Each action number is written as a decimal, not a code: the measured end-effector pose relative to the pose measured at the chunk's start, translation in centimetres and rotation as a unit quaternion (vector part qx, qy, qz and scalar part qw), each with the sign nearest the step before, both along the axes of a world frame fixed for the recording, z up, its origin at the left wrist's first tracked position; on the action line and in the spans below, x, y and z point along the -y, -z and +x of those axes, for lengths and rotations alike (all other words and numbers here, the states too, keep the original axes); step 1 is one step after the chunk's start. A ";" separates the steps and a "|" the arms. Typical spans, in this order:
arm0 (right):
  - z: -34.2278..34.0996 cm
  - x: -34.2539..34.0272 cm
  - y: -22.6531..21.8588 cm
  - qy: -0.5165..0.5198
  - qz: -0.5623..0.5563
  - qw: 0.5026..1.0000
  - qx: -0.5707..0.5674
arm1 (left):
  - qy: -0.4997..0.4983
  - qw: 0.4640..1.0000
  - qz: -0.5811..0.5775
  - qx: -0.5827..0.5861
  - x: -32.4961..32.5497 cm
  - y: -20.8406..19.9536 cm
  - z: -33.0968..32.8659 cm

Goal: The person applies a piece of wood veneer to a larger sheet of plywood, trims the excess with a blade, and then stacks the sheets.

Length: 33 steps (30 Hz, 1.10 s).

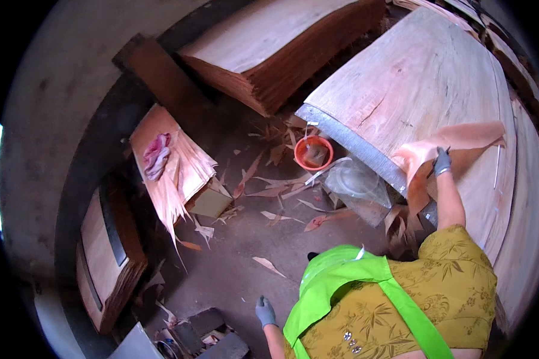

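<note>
- Over the veneer stack, your gloved right hand meets a curled veneer strip; I cannot tell what that grip closes on.
- The strip bends past the stack's edge, probably because it's thin.
- Your left hand hangs loosely open above the floor, seemingly empty, perhaps for balance.
- An orange bucket sits beside the stack, probably for easy reach.

Matt wood veneer (smooth), plastic bucket.
</note>
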State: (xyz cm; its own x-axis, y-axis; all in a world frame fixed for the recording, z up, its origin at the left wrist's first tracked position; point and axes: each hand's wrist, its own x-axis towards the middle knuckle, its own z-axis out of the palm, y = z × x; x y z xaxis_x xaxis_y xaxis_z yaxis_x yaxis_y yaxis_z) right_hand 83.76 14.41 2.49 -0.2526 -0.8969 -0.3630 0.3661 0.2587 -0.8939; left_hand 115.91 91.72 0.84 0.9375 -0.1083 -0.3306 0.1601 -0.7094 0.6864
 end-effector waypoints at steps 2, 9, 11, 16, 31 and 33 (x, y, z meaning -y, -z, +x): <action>1.4 1.0 -2.3 0.038 -0.031 0.996 -0.074 | 0.055 0.997 0.042 0.014 0.1 -0.8 4.3; 9.7 5.6 -10.9 0.080 -0.066 0.973 -0.207 | 0.161 0.987 -0.005 0.026 9.3 -2.3 23.0; 10.3 8.4 -13.7 0.121 -0.056 0.969 -0.207 | 0.177 0.983 -0.046 0.013 14.2 -4.2 28.5; 17.8 11.8 -13.7 0.169 -0.116 0.961 -0.186 | 0.249 0.968 -0.030 -0.029 22.1 -2.9 38.9; 40.5 19.6 -28.3 0.003 -0.132 0.966 -0.224 | 0.464 0.870 -0.068 -0.151 49.0 -8.4 58.0; 42.1 18.3 -28.6 -0.035 -0.109 0.953 -0.281 | 0.474 0.865 -0.076 -0.143 52.9 -7.2 63.4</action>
